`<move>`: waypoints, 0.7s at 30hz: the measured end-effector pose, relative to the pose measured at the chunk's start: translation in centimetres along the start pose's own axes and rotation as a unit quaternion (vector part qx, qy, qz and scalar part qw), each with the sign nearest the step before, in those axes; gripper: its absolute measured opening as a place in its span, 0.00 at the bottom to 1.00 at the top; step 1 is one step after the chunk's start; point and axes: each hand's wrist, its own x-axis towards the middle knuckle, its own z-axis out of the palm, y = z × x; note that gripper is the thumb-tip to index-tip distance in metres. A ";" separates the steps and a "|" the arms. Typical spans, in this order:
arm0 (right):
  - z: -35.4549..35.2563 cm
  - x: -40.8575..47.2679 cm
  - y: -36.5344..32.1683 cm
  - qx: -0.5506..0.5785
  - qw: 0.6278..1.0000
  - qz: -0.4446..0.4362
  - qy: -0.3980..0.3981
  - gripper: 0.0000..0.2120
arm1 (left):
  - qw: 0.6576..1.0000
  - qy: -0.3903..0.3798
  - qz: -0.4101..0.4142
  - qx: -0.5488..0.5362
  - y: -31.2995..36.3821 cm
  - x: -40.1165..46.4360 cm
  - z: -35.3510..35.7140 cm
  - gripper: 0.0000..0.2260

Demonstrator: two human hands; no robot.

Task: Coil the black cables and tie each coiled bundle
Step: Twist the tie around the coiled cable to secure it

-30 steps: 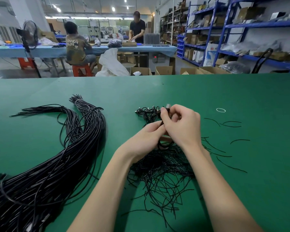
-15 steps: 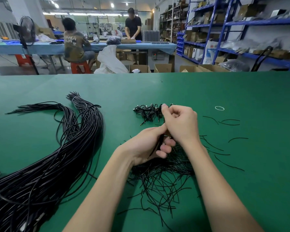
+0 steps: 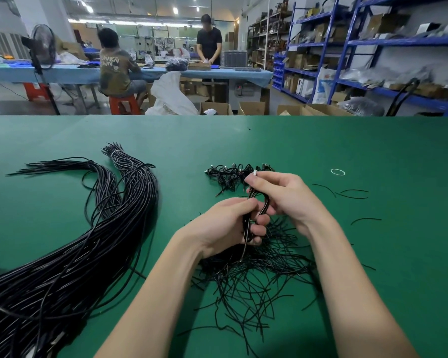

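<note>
Both hands hold one coiled black cable [image 3: 257, 202] above the green table [image 3: 373, 254]. My left hand [image 3: 228, 226] grips its lower part, fingers curled round the strands. My right hand [image 3: 282, 195] pinches the upper part, and a white plug tip shows above its fingers. A big sheaf of long uncoiled black cables [image 3: 83, 244] lies at the left. Several coiled bundles [image 3: 230, 174] lie just beyond my hands. A heap of thin black tie wires [image 3: 256, 277] spreads under my wrists.
Loose tie wires [image 3: 352, 193] and a small white ring [image 3: 337, 172] lie to the right on the table. Beyond the far edge are cardboard boxes, blue shelving at the right and two people at a blue work table.
My hands have drawn slightly apart and the coil between them now stands out as a long upright loop. The white plug tip has come into sight above my right fingers.
</note>
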 end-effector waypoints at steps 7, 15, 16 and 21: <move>-0.6 -0.5 -0.7 -0.064 0.996 -0.035 -0.059 0.02 | 0.999 0.015 0.003 0.030 -0.2 0.0 -0.1 0.09; -0.5 -0.2 -0.5 -0.033 0.999 0.000 -0.008 0.05 | 0.998 0.056 -0.012 0.023 -0.7 0.9 -0.1 0.12; -0.5 -0.1 -0.4 -0.024 1.000 0.006 0.008 0.05 | 0.998 0.058 -0.015 0.000 -0.5 1.0 -0.1 0.12; -0.2 0.3 0.1 0.063 0.995 0.037 0.070 0.10 | 0.992 0.095 0.011 -0.076 0.0 1.1 -0.2 0.07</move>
